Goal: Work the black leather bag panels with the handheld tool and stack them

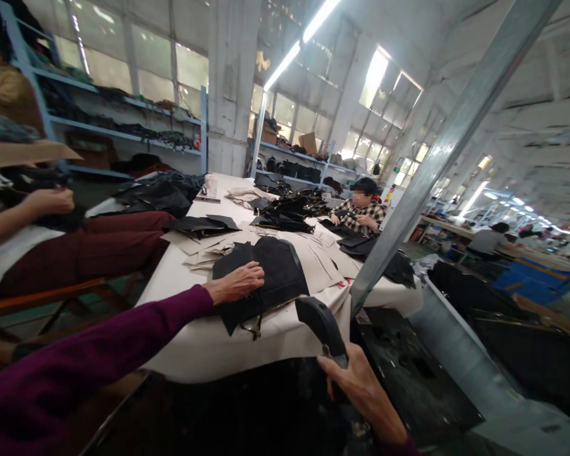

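A flat black fabric bag point(282, 269) lies near the front corner of the white-covered table. A gold-coloured metal fitting point(253, 329) hangs at its near edge. Over the bag's left part is my left hand point(237, 283), its fingers curled together; what they pinch, if anything, is hidden. My right hand point(358, 383), lower and to the right, grips a black curved handle-shaped piece point(320, 320) by its lower end. Its upper end points toward the table edge, close to the bag.
Beige sheets point(320, 256) and several black pieces point(289, 212) cover the white table point(171, 278). A slanted metal post point(422, 190) rises at its right corner. One person point(358, 209) works across the table, another point(52, 234) sits left. A grey-blue bin point(456, 335) stands right.
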Available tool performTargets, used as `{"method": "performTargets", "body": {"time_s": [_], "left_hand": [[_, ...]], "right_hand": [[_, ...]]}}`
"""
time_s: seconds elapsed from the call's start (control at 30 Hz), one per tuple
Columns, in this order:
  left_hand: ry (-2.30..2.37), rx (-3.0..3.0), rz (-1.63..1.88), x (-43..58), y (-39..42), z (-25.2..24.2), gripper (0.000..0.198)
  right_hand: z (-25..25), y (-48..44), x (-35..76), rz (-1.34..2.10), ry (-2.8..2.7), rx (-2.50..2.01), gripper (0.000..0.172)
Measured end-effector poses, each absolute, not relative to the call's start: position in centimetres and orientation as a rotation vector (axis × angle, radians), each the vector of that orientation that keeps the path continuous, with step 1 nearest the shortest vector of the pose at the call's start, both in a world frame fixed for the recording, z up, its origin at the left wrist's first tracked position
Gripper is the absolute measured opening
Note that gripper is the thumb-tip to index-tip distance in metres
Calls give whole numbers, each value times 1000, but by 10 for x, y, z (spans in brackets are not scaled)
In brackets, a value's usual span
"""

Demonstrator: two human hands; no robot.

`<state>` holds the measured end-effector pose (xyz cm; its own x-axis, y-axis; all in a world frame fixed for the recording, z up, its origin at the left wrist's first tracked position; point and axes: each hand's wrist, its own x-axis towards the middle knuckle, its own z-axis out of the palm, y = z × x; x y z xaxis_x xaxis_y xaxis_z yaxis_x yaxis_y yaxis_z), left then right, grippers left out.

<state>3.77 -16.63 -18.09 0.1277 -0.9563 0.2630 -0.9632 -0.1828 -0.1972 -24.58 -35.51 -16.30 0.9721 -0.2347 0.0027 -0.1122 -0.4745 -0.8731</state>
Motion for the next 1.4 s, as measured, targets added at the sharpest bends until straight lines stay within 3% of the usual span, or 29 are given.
{"method": "performTargets", "body": {"time_s": [0.33,0.73,0.93,1.23,1.4], "left_hand": [[-1448,2348,459,-42,-132,-119,10],[-348,1344,-299,-115,-117,-189,20],[-205,1129,-484,-157,-103,-205,26],[-194,1100,-578,-214,-95,-234,14],[-208,1104,-658,-221,-94,-229,45]], "right_hand": [[-147,-341,-300,-194,320,-2209,20],[-148,-280,-328,-72,262,-2132,12],[-158,-265,-344,22,225,-2197,11],[-164,-258,-355,33,250,-2150,12],[-159,-273,-349,-142,360,-2188,18]]}}
